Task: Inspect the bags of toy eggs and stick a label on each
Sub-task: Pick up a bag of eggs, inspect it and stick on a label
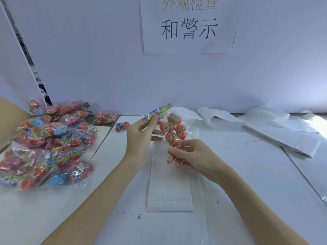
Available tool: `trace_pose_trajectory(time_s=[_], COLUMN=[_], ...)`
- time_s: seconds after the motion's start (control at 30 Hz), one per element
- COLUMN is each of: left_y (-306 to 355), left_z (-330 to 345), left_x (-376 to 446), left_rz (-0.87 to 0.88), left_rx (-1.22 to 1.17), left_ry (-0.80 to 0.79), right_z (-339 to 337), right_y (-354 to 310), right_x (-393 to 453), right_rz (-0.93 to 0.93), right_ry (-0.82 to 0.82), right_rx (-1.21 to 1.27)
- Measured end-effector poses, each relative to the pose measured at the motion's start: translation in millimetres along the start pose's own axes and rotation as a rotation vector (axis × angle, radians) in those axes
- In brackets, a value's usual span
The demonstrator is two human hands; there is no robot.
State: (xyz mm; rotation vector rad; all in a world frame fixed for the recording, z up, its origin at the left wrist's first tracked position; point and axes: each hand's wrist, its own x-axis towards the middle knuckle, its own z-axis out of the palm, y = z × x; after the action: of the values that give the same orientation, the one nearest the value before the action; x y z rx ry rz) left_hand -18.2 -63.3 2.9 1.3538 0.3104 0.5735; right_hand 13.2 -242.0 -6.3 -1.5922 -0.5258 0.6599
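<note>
Left hand (139, 137) is pinching the bag (170, 129) by its header, right hand (191, 156) is gripping its bottom; inspecting. Pile (47, 144) at left is waiting; label sheet (169, 191) lying below.

Printed in black on the paper sign (190, 27) taped to the back wall (106, 68): "和警示". Above that, cut off and faint: "外观检查". Below the sign, too blurred to read: egg wrappers (168, 126).
</note>
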Motion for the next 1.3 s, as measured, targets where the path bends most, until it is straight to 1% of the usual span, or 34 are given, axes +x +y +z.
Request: trace_pose_trajectory(time_s=[0.1, 0.17, 0.23, 0.33, 0.4, 0.47, 0.5, 0.6, 0.67, 0.87, 0.93, 1.17, 1.23, 1.3], left_y=[0, 0, 0, 1, 0, -1, -1, -1, 1, 0, 0, 0, -1, -2], left_z=[-2, -1, -1, -3, -5, -7, -9, -12, -13, -12, -12, -13, -13, -13], left_x=[2, 1, 1, 1, 2, 4, 5, 7, 8, 10, 9, 4, 4, 7], left_rz=[-0.023, -0.045, -0.101, -0.148, -0.114, -0.074, -0.071, -0.115, -0.138, -0.162, -0.151, -0.098, -0.093, -0.058], left_rx=[0.018, -0.031, -0.077, -0.004, 0.059, 0.096, 0.098, 0.049, 0.053, -0.033, -0.026, 0.056, 0.066, 0.053], left_ry=[0.0, -0.038, -0.149, -0.389, -0.451, -0.43, -0.419, -0.422, -0.434, -0.445, -0.494, -0.66, -0.629, -0.536], right_z=[-3, -2, -1, -1, -2, -3, -4, -8, -10, -6, -5, -6, -6, -7], right_y=[-3, -4, -2, 0, -4, -9, -10, -9, -8, -9, -9, -6, -5, -5], right_x=[-1, -2, -2, -3, -4, -4, -3, -1, -1, 1, 1, 1, 1, 1], right_rz=[-0.018, -0.02, -0.017, -0.017, 0.001, 0.059, 0.087, 0.064, 0.024, -0.032, -0.028, 0.049, 0.057, 0.034], right_ry=[-0.078, -0.07, -0.018, 0.038, 0.04, 0.04, 0.071, 0.276, 0.356, 0.335, 0.342, 0.388, 0.375, 0.348], right_rx=[0.008, 0.006, -0.007, -0.015, -0.005, 0.003, 0.013, 0.063, 0.087, 0.055, 0.036, 0.084, 0.094, 0.134])
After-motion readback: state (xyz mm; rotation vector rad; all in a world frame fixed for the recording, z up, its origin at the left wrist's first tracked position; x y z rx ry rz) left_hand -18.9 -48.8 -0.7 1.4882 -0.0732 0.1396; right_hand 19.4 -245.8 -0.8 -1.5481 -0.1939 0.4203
